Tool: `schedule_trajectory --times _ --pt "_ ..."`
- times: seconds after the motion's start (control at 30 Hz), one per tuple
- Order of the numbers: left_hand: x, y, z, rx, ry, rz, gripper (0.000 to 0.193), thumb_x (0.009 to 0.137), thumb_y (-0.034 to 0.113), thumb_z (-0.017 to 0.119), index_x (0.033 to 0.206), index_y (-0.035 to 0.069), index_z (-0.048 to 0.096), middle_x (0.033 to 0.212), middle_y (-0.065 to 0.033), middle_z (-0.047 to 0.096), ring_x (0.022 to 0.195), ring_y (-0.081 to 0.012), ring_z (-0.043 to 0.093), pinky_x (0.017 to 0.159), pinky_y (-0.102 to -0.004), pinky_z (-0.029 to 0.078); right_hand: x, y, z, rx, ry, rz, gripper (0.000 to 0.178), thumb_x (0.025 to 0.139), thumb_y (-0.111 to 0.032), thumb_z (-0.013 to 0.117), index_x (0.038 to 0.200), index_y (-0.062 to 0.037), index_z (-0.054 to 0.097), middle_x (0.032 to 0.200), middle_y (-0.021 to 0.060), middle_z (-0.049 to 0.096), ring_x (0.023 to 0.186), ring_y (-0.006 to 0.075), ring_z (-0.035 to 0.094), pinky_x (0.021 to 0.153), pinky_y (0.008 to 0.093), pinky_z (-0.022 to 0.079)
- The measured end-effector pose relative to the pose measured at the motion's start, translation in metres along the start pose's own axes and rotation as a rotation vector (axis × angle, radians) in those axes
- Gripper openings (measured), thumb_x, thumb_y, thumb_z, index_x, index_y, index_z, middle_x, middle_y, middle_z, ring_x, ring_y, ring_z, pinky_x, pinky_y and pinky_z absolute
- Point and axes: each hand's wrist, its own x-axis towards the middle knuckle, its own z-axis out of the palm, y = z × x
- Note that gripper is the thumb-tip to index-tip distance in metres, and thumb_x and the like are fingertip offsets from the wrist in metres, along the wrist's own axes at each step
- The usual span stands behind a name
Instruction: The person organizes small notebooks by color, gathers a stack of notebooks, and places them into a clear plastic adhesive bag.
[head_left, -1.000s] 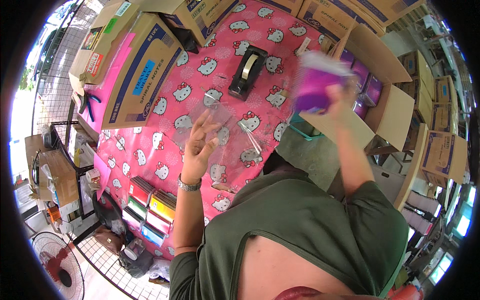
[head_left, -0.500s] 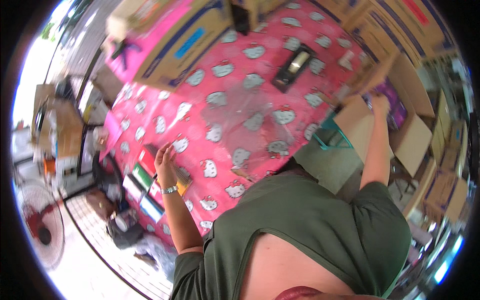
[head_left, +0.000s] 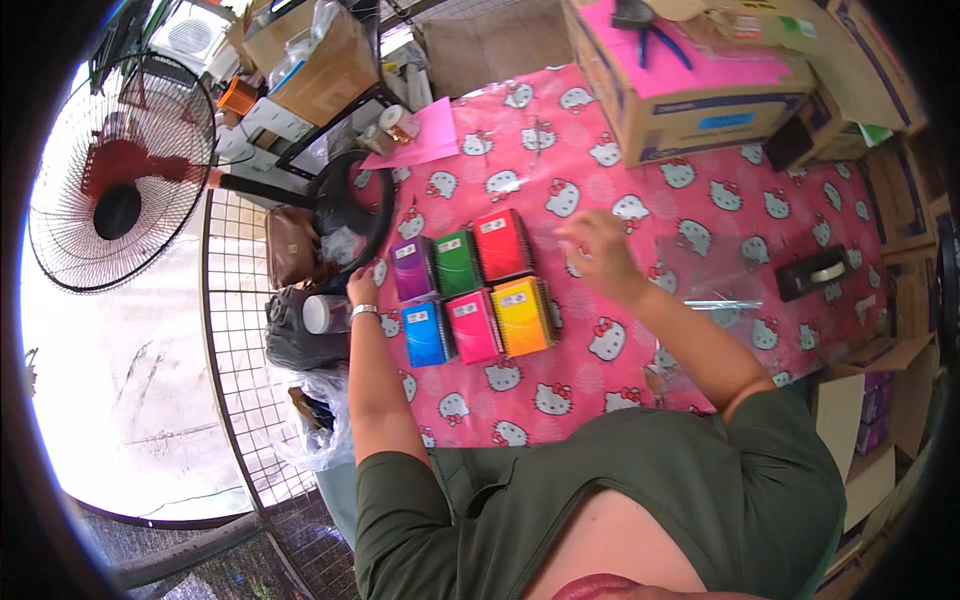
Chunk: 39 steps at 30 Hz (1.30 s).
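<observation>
Small spiral notebooks lie in two rows on the table: a purple notebook [head_left: 413, 272], a green notebook [head_left: 457, 265] and a red notebook [head_left: 501, 245] at the back, with a blue notebook [head_left: 428, 334], a pink notebook [head_left: 474, 328] and a yellow notebook [head_left: 523, 318] in front. They look stacked several deep. My left hand [head_left: 363, 288] is just left of the purple one, holding nothing, its fingers loosely extended. Right of the red notebook, my right hand [head_left: 606, 258] hovers over the tablecloth, empty, its fingers bent and apart.
A pink patterned cloth [head_left: 560, 398] covers the table. Clear plastic [head_left: 715, 275] and a black tape dispenser [head_left: 812, 272] lie to the right. A carton [head_left: 700, 110] stands behind, an open box with purple packs [head_left: 875, 410] at lower right. A fan [head_left: 120, 180] is at left.
My right hand has come out of the box at right and over the table, empty. The view has swung left; my left hand now rests beside the notebooks instead of over them.
</observation>
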Motion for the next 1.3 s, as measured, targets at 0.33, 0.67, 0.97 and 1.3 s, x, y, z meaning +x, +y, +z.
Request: schedule_trajectory --times 0.33,0.67,0.97,1.3 --pt "-0.045 0.05 0.056 0.137 -0.382 0.086 0.037 0.072 0.013 0.075 0.102 -0.005 0.065 0.092 -0.0128 0.069 0.081 -0.0222 0.066 0.073 -0.034 0.051 0.048 0.013 0.257 -0.411 -0.466 0.646 0.024 0.085 -0.02 0.054 0.098 -0.002 0.064 0.111 0.0139 0.055 0.104 0.0303 0.053 0.085 0.0425 0.044" --pt "-0.05 0.04 0.052 -0.255 -0.372 -0.117 0.04 0.076 0.006 0.072 0.113 -0.004 0.06 0.096 -0.0102 0.068 0.082 -0.018 0.063 0.071 -0.0289 0.05 0.05 -0.012 0.278 -0.255 -0.283 0.779 0.045 0.072 -0.018 0.072 0.107 -0.0002 0.051 0.108 0.0193 0.052 0.103 0.0325 0.054 0.086 0.0409 0.045" --pt "-0.055 0.055 0.013 -0.928 -0.609 -0.449 0.06 0.098 0.049 0.034 0.133 0.002 0.045 0.133 -0.0092 0.051 0.119 -0.021 0.048 0.098 -0.0337 0.036 0.081 -0.042 0.278 0.279 -0.323 0.694 0.052 0.067 -0.021 0.079 0.104 0.0029 0.051 0.107 0.0249 0.058 0.103 0.0344 0.058 0.086 0.0396 0.048" --pt "-0.067 0.002 0.005 -0.052 -0.382 0.407 0.051 0.089 0.001 0.047 0.14 0.0 0.037 0.125 -0.0141 0.056 0.107 -0.022 0.058 0.091 -0.0316 0.046 0.035 -0.092 0.312 0.305 -0.259 0.707 0.048 0.071 -0.018 0.074 0.104 0.0023 0.047 0.1 0.0198 0.057 0.098 0.0356 0.057 0.084 0.042 0.047"
